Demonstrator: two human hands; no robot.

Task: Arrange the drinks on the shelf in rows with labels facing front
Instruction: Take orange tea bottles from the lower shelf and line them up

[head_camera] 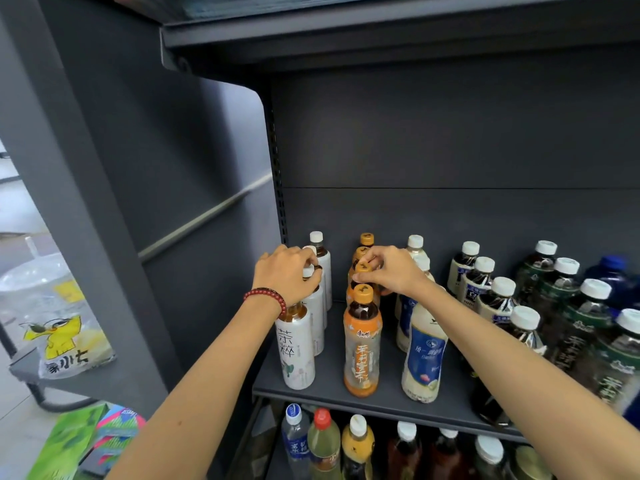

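Note:
Drink bottles stand in rows running front to back on a dark grey shelf [384, 398]. At the far left is a row of white-label tea bottles [296, 351]. My left hand [287, 273], with a red bead bracelet on its wrist, grips the top of a bottle in the middle of that row. Beside it runs a row of orange-label tea bottles [362, 355]. My right hand [391, 268] pinches the orange cap of the second bottle in that row. To the right stand a row of blue-label milky bottles [424, 355] and rows of dark tea bottles [498, 299].
A shelf below holds more bottles [323, 441]. The grey side panel [194, 202] closes the left end, the back wall is bare, and another shelf hangs overhead. Bagged goods with a yellow duck print [60, 337] sit outside at the left.

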